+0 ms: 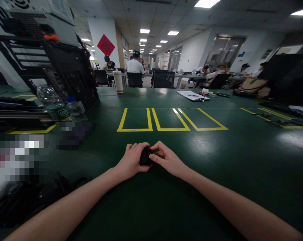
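Head view: both hands meet above the green table [206, 157], about mid-width, well short of its far edge.
Black part: small black part [144, 156] sits between the hands, on the near side of the yellow tape outlines [135, 130]. Exact type unreadable, fingers cover much of it. Can't tell if it touches the table.
Left hand [133, 158]: fingers partly curled round the part's left side, thumb on the near side. Looks like the main hold.
Right hand [168, 160]: thumb and fingertips almost closed, pinching the part's right side. Can't tell if that's the body or a separate piece.
Slip: small part, fingertip contact on the right. If the left grip eases while the right pushes or pulls, it could twist out.
Damage: off-axis force from the right thumb could bend or crack a thin edge, if there is one.
Lost piece: black on dark green is poor contrast. Anything dropped could vanish, worse near the black gear [58, 187] toward the table's near left corner.
Bottles: wide left swing could knock the plastic bottle [57, 112] by the open PC case [73, 73], toward the left edge.
White tumbler [119, 82]: at the far edge, low risk.
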`<state>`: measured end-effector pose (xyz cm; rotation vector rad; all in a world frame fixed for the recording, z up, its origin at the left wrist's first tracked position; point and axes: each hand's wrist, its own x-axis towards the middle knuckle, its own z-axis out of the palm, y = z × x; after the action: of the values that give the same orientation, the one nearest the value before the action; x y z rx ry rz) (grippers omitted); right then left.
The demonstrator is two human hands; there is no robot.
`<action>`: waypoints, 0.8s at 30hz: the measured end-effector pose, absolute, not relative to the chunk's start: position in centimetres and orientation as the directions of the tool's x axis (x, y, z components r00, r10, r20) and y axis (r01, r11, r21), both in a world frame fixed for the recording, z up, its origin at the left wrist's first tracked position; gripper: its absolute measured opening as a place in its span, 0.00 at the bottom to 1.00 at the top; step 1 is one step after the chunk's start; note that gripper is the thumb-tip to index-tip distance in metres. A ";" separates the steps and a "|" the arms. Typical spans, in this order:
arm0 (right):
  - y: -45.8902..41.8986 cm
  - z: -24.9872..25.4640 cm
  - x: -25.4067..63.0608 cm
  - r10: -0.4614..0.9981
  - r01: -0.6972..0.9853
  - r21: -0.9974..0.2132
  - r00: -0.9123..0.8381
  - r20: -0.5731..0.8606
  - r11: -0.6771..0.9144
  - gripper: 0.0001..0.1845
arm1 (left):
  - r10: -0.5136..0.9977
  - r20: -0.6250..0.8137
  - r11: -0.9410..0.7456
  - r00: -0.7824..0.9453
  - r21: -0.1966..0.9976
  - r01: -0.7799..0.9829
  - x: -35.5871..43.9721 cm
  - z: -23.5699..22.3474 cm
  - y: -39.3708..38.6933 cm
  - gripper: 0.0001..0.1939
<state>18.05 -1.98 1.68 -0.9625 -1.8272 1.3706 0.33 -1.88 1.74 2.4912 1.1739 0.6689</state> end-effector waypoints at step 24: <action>-1.6 1.6 18.2 0.853 0.237 -0.956 -0.521 0.025 0.172 0.13 | 0.789 0.254 -0.606 0.559 0.465 0.645 0.3 2.4 -2.0 0.26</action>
<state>18.20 -1.56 1.62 -1.0273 -1.8701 1.3642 0.31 -2.05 2.36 2.4773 1.1793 0.6367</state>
